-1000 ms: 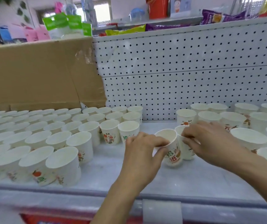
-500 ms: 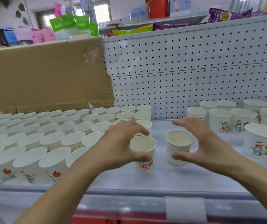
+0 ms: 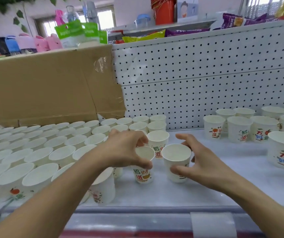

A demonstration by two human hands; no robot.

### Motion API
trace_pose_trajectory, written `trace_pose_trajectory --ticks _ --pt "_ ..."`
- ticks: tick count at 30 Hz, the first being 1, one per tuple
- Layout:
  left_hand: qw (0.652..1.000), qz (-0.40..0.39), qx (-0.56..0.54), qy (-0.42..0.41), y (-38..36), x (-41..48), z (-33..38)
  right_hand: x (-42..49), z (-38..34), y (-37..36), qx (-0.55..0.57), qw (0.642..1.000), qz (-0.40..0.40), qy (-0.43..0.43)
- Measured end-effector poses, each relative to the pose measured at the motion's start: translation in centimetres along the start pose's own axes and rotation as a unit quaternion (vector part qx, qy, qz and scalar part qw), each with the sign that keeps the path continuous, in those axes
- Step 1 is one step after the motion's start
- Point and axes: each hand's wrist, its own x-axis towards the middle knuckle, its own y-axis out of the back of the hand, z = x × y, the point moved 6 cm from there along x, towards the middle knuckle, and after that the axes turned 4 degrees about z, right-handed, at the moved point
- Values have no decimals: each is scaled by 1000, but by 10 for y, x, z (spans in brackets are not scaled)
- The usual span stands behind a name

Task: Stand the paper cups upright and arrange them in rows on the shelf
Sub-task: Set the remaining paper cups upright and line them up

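Our hands have closed in since before: left hand [image 3: 127,152] pinches the rim of a white printed paper cup [image 3: 143,176], right hand [image 3: 204,164] curls round a second white cup [image 3: 175,155]. Both stand upright beside the rows of white cups [image 3: 60,155]; the bare pale shelf [image 3: 232,177] opens rightward.

A single wide-angle camera on the person's head looks forward and down at the shelf [image 3: 155,194] from just behind its front edge. The left hand [image 3: 125,152] and right hand [image 3: 204,165] sit mid-frame, near enough that print on the left cup [image 3: 143,174] and right cup [image 3: 176,162] they hold shows. The pegboard [image 3: 206,83] rises beyond the hands, bowed by the lens.
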Motion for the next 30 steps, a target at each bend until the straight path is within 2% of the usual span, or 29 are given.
trace_pose_trajectory --ticks 8,18,21,25,30 --pt "999 -14 -30 3 2 -2 -19 7 -11 -27 13 999 45 -3" --pt "1000 7 -12 13 -2 0 -30 4 -22 -34 -86 991 104 -10" --pt "998 51 -23 6 6 -6 -24 -1 -24 -33 -88 990 110 -13" --pt "977 170 -127 -36 19 -18 0 -15 -24 -20 -79 988 129 7" --pt "941 213 -234 -117 -6 -29 74 -59 -16 42 -90 971 219 45"
